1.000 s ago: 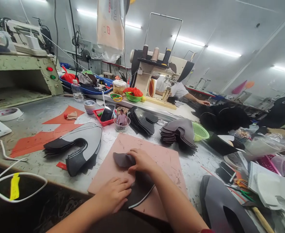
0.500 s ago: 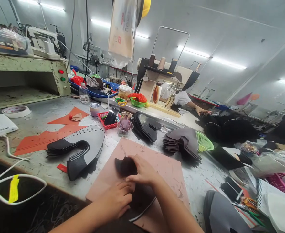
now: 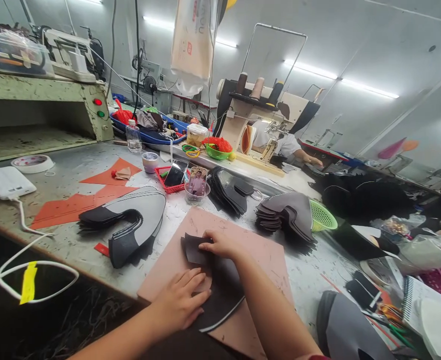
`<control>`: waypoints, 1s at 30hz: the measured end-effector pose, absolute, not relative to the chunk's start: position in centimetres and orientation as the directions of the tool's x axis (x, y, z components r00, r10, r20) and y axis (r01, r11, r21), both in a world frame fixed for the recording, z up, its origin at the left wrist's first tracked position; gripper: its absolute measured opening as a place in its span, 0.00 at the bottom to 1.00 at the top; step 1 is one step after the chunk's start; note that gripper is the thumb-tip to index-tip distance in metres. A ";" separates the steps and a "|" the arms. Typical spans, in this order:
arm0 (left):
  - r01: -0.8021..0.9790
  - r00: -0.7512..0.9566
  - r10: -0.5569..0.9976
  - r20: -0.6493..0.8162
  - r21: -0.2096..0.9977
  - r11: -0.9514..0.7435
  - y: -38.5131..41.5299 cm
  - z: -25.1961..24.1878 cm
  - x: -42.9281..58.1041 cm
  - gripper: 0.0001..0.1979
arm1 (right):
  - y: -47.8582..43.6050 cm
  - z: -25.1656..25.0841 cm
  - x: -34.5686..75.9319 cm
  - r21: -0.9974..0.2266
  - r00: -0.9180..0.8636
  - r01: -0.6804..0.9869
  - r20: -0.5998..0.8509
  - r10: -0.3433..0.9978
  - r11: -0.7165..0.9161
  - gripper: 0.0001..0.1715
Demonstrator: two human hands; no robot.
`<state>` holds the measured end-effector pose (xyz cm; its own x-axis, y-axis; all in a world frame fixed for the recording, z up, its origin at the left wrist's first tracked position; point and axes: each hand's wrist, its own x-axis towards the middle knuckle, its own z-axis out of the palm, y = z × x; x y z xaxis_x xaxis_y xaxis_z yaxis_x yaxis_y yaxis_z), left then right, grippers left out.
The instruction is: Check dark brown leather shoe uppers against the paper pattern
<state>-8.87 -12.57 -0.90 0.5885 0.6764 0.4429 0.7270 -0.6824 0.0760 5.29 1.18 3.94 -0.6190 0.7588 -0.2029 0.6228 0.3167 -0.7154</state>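
Dark brown shoe piece w/ white edge, pink board, orange sheets.

Both forearms are bare, as are the left hand and right hand; a thin red sleeve edge shows on the right arm.

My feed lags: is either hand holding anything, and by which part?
Neither grips. The left hand presses the near side of the dark shoe piece onto the pink board; the right hand presses its far end.
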 end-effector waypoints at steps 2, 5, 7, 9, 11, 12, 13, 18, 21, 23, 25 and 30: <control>0.752 0.567 0.683 0.461 0.049 -0.657 -12.7 -1.0 -8.9 0.15 | 1.2 3.4 5.1 -0.714 -0.573 0.648 -0.228 0.787 0.266 0.06; 0.789 0.531 0.711 0.461 0.037 -0.614 -12.8 -1.6 -9.0 0.17 | 1.1 3.0 4.8 -0.700 -0.548 0.671 -0.243 0.801 0.246 0.06; 0.802 0.510 0.727 0.459 0.052 -0.595 -12.9 -2.2 -8.9 0.17 | 0.9 2.9 4.7 -0.691 -0.546 0.679 -0.249 0.800 0.248 0.06; 0.808 0.491 0.739 0.461 0.076 -0.584 -13.0 -2.8 -8.8 0.16 | 0.8 2.8 4.6 -0.684 -0.549 0.684 -0.252 0.797 0.254 0.05; 0.814 0.474 0.745 0.469 0.089 -0.574 -13.2 -2.9 -8.7 0.16 | 0.8 2.7 4.6 -0.678 -0.552 0.686 -0.250 0.796 0.263 0.05; 0.820 0.468 0.749 0.469 0.087 -0.566 -13.3 -2.8 -8.6 0.16 | 0.8 2.7 4.5 -0.675 -0.554 0.687 -0.249 0.795 0.267 0.05; 0.828 0.458 0.755 0.469 0.084 -0.555 -13.5 -2.6 -8.6 0.17 | 0.9 2.6 4.5 -0.674 -0.555 0.688 -0.250 0.793 0.269 0.05; 0.906 0.335 0.828 0.451 0.090 -0.415 -13.3 -0.9 -9.3 0.20 | 0.9 3.1 4.5 -0.703 -0.573 0.666 -0.267 0.775 0.249 0.04; 0.929 0.271 0.856 0.440 0.112 -0.352 -12.1 -0.6 -10.6 0.20 | 1.0 4.0 4.9 -0.747 -0.596 0.633 -0.305 0.743 0.202 0.04; 0.918 0.302 0.852 0.428 0.109 -0.381 -11.2 -0.7 -11.4 0.21 | 1.1 4.6 5.4 -0.807 -0.641 0.570 -0.319 0.699 0.155 0.05; 0.896 0.372 0.838 0.399 0.082 -0.436 -10.5 -0.9 -12.1 0.24 | 1.1 5.0 6.1 -0.866 -0.701 0.485 -0.305 0.645 0.118 0.07; 0.871 0.463 0.840 0.285 0.029 -0.490 -10.2 -1.0 -13.1 0.26 | 1.1 4.9 6.5 -0.895 -0.756 0.429 -0.278 0.593 0.127 0.09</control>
<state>-13.14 -10.20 -1.04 0.4626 0.8395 0.2850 0.8713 -0.4899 0.0291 6.50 1.06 4.93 -0.7559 0.5928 -0.2777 0.4285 0.1273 -0.8945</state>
